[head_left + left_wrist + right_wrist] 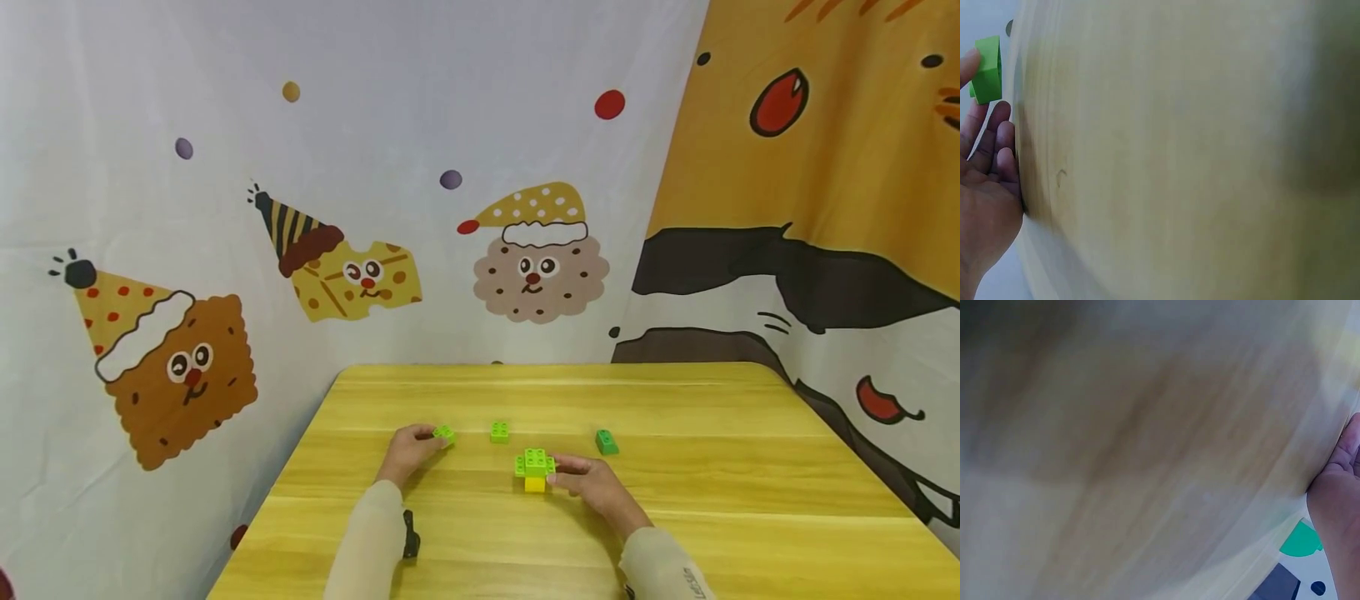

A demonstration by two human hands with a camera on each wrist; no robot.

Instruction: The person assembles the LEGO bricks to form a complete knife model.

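Pale sleeves [367, 542] lead to left fingers [422, 430] pinching a lime brick [445, 434] over the tabletop [480, 558] and right fingers [576, 462] that, as far as this small view shows, pinch the side of the central green-and-yellow stack [535, 461], probably light, stiff plastic best gripped low by its yellow base [535, 484].
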